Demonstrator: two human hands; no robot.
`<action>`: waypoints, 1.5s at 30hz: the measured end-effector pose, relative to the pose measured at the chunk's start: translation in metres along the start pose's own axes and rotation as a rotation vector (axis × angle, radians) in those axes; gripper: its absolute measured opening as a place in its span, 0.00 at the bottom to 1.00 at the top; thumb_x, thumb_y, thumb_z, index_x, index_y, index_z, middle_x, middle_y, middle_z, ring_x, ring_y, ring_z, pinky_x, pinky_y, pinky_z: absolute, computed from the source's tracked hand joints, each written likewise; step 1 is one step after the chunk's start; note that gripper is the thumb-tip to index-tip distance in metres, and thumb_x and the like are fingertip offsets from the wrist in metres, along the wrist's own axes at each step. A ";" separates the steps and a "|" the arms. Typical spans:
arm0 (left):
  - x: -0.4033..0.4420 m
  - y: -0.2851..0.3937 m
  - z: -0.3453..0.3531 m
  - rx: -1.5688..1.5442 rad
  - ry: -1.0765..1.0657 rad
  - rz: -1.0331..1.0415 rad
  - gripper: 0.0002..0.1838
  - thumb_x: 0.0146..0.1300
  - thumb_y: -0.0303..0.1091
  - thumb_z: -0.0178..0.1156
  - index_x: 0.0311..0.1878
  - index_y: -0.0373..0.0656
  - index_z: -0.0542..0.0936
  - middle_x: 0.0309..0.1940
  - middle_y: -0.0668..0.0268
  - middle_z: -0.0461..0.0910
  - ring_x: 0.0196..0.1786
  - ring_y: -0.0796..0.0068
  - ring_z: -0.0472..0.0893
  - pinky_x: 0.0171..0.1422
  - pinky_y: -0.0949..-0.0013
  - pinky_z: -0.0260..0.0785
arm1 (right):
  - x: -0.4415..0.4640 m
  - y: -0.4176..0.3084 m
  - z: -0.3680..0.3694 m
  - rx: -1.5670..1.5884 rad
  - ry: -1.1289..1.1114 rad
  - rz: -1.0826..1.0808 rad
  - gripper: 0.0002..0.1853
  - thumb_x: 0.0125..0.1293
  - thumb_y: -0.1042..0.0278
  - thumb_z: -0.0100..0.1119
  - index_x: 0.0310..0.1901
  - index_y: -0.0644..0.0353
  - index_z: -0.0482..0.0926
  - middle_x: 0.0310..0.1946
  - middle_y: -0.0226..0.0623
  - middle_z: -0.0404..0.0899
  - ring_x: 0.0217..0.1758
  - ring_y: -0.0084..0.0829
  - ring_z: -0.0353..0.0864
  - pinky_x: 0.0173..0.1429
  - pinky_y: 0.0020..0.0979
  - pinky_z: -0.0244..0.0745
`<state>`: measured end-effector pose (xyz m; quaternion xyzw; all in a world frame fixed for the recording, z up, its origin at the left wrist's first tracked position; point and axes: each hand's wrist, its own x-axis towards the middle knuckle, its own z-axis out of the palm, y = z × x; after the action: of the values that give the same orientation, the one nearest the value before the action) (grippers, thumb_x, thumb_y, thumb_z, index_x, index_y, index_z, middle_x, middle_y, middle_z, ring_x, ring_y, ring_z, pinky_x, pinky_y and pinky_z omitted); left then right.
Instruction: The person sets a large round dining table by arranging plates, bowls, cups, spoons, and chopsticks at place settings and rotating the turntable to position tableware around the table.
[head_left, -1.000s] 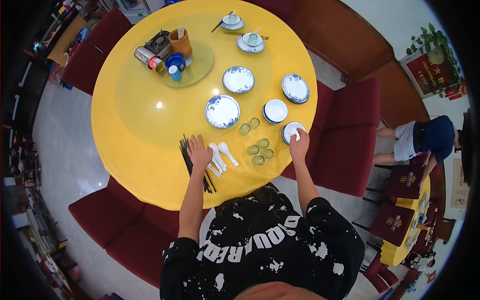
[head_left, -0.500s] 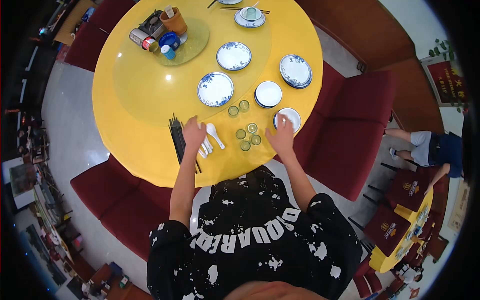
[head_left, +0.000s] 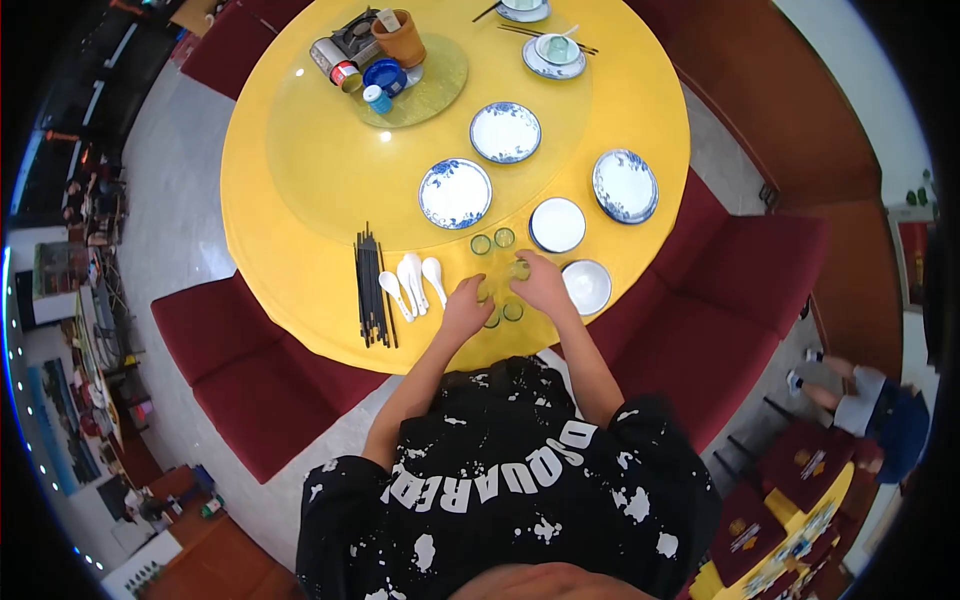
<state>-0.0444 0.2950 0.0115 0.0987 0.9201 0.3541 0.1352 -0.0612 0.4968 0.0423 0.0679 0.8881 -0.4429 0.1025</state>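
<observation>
My left hand (head_left: pixel 466 308) is curled against a small greenish glass (head_left: pixel 485 289), thumb and fingers at its sides. My right hand (head_left: pixel 540 285) pinches another green glass (head_left: pixel 519 270) at its rim. Two more glasses (head_left: pixel 513 312) sit close below, partly behind the fingers. Beyond the hands, a pair of glasses (head_left: pixel 481 245) stands side by side. White spoons (head_left: pixel 412 280) lie in a row left of my left hand, beside a bundle of dark chopsticks (head_left: pixel 371 290). A white bowl (head_left: pixel 586 287) is right of my right hand.
Stacked bowls (head_left: pixel 558 225) and blue-patterned plates (head_left: pixel 455 194) stand further in on the yellow tablecloth (head_left: pixel 310 310). The glass turntable carries a brown pot (head_left: pixel 398 40) and jars. Dark red chairs (head_left: pixel 265 375) flank me. A person (head_left: pixel 880 415) is at the far right.
My left hand has left the spoons and moved right to the glasses. My right hand has come from the bowl to the glasses. The view has shifted, moving the table right and down.
</observation>
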 end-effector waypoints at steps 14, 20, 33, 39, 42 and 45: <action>0.092 0.075 -0.102 -0.229 0.138 -0.277 0.26 0.55 0.36 0.67 0.57 0.36 0.77 0.44 0.49 0.83 0.43 0.53 0.84 0.49 0.59 0.77 | 0.097 -0.039 -0.079 0.265 0.208 0.028 0.28 0.56 0.65 0.68 0.58 0.64 0.75 0.44 0.47 0.83 0.40 0.36 0.83 0.46 0.34 0.78; 0.097 0.098 -0.039 -0.245 0.059 0.002 0.25 0.55 0.34 0.66 0.57 0.38 0.76 0.51 0.49 0.80 0.50 0.50 0.82 0.53 0.58 0.76 | 0.043 0.014 -0.073 0.243 0.433 0.207 0.27 0.56 0.69 0.68 0.58 0.65 0.76 0.47 0.45 0.81 0.36 0.32 0.80 0.43 0.30 0.77; 0.160 0.120 0.035 0.115 -0.237 0.431 0.25 0.52 0.32 0.63 0.57 0.43 0.75 0.50 0.55 0.79 0.46 0.49 0.81 0.48 0.53 0.76 | -0.065 0.053 -0.041 0.012 0.525 0.250 0.27 0.55 0.69 0.67 0.57 0.65 0.73 0.51 0.52 0.75 0.51 0.49 0.79 0.49 0.40 0.79; 0.164 0.111 0.042 0.147 -0.224 0.477 0.29 0.52 0.35 0.64 0.61 0.46 0.74 0.54 0.54 0.77 0.48 0.49 0.81 0.51 0.54 0.76 | -0.074 0.060 -0.030 -0.032 0.566 0.235 0.29 0.53 0.69 0.68 0.58 0.65 0.72 0.51 0.54 0.74 0.53 0.54 0.77 0.54 0.45 0.77; 0.164 0.114 0.036 0.194 -0.216 0.486 0.36 0.52 0.39 0.68 0.67 0.49 0.70 0.61 0.54 0.73 0.56 0.49 0.77 0.57 0.54 0.73 | -0.074 0.062 -0.031 -0.071 0.545 0.219 0.32 0.52 0.68 0.70 0.59 0.65 0.71 0.53 0.55 0.72 0.56 0.56 0.75 0.57 0.45 0.75; 0.159 0.124 0.028 0.276 -0.194 0.455 0.49 0.47 0.44 0.74 0.74 0.54 0.62 0.70 0.52 0.63 0.66 0.45 0.69 0.64 0.47 0.68 | -0.078 0.060 -0.034 -0.134 0.519 0.255 0.39 0.50 0.65 0.72 0.64 0.64 0.67 0.60 0.57 0.66 0.62 0.57 0.69 0.63 0.47 0.70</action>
<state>-0.1750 0.4470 0.0467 0.3537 0.8966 0.2354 0.1247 0.0231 0.5580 0.0348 0.2828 0.8963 -0.3345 -0.0691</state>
